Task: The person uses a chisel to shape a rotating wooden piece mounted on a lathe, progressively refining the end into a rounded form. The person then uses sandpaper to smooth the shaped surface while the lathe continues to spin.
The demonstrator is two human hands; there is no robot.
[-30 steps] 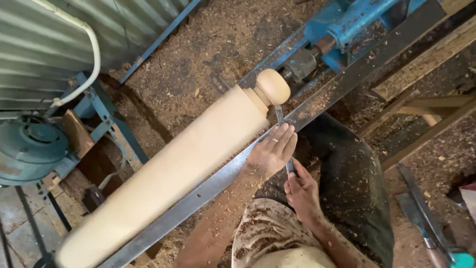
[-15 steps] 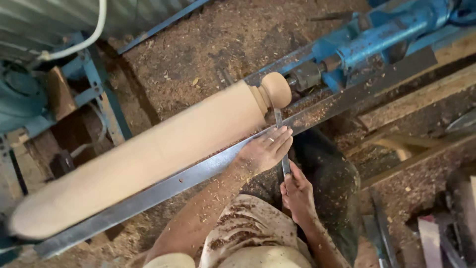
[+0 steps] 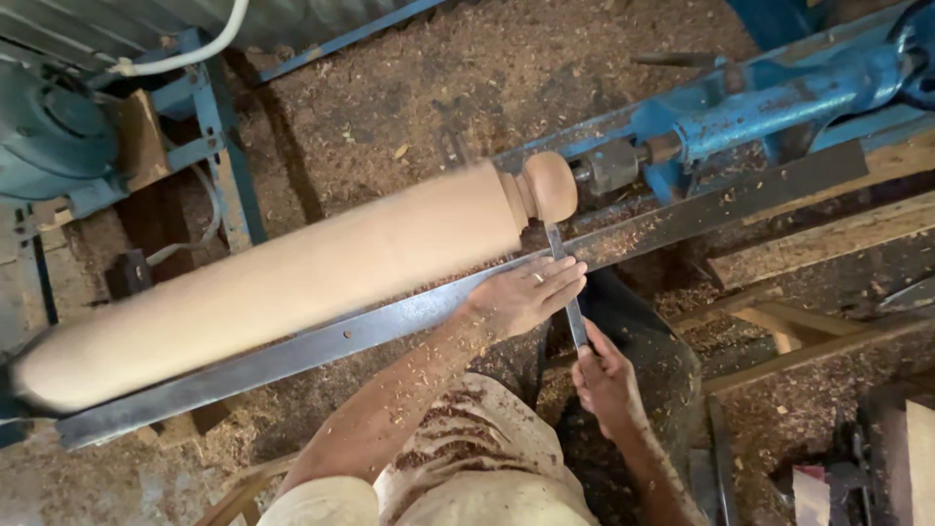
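The long pale wooden cylinder with a rounded knob at its end (image 3: 292,278) lies mounted across a blue-painted metal lathe (image 3: 769,102), the knob end held at the tailstock centre; its blurred surface suggests it is spinning. Sawdust covers the floor (image 3: 390,97) all around. Below the workpiece runs a long flat grey steel tool rest bar (image 3: 321,341), parallel and close to the wood.

Left hand (image 3: 521,297): laid flat on the rest bar, fingers extended and pressed together over the narrow flat steel chisel (image 3: 567,292), pinning the blade to the bar. Right hand (image 3: 606,380): closed around the chisel's lower shank, nearer the body. The blade tip meets the wood at the groove just beside the knob.

Judgement for good practice: keep the blade bearing firmly on the bar, feed lightly into the groove, steer from the rear hand, and hold the forward fingertips behind the bar's edge. Loose shavings on the forearm are noted.
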